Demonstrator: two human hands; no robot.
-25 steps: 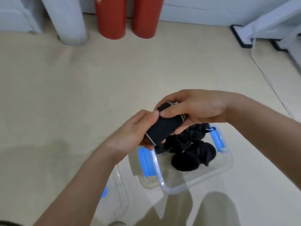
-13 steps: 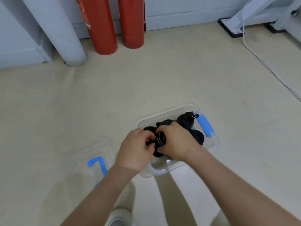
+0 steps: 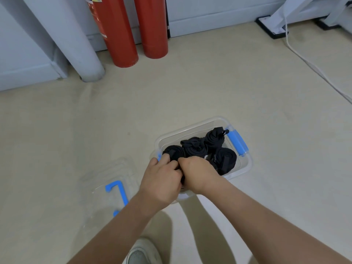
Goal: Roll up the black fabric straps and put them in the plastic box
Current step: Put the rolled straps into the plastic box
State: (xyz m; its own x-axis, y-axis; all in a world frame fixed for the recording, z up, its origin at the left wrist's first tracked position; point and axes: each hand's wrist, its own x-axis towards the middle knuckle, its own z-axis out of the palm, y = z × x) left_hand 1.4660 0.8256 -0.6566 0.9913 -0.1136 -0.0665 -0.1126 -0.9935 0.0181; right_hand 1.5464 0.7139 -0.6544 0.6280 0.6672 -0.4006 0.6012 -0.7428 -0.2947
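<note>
Four rolled straps (image 3: pixel 225 159) lie in the one clear box (image 3: pixel 247 166); the left hand (image 3: pixel 162 180) and right hand (image 3: pixel 198 174) both curl their fingers round a fifth strap (image 3: pixel 182 180) (mostly hidden) at its near end.

1. We saw the box (image 3: pixel 192 128) as clear, glossy plastic, its handle (image 3: pixel 237 142) opaque blue plastic.
2. The straps (image 3: pixel 196 149) in it looked like matt black woven cloth.
3. We took the lid (image 3: pixel 102 174) for the same clear plastic, with a blue plastic clip (image 3: pixel 119 189).
4. The two cylinders (image 3: pixel 122 35) were smooth, glossy red.
5. The floor (image 3: pixel 190 92) looked matt and smooth to us; the shoe (image 3: pixel 142 252) seemed pale mesh cloth.
</note>
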